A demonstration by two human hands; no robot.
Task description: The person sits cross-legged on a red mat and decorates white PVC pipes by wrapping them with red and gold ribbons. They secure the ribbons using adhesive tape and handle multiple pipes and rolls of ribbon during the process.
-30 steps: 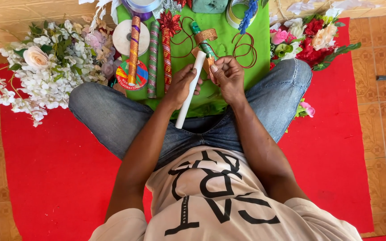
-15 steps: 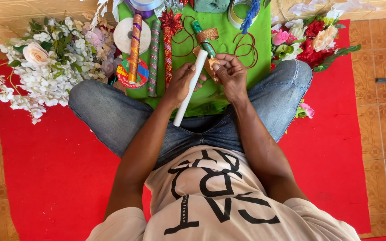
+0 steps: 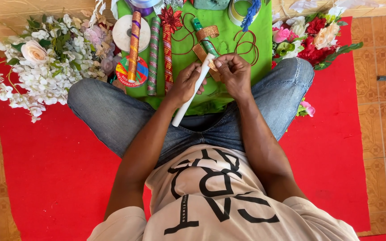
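Observation:
I sit cross-legged on a red mat point(image 3: 45, 178). My left hand point(image 3: 185, 84) grips a white tube point(image 3: 187, 99) that slants from my lap up toward the top middle. My right hand point(image 3: 233, 73) pinches the tube's upper tip, where a strip of glittery gold ribbon point(image 3: 200, 51) lies just behind. Both hands are over a green cloth point(image 3: 264, 40) spread between my knees.
On the green cloth lie wrapped sticks in orange point(image 3: 134, 44), green point(image 3: 153, 53) and red point(image 3: 167, 49), a green stick point(image 3: 204, 38), tape rolls point(image 3: 122, 31) and brown wire loops point(image 3: 245, 44). White artificial flowers point(image 3: 41, 67) lie at the left, red and pink ones point(image 3: 318, 38) at the right.
Both hands stay on the white tube; the fingers of my right hand have shifted slightly at its top end.

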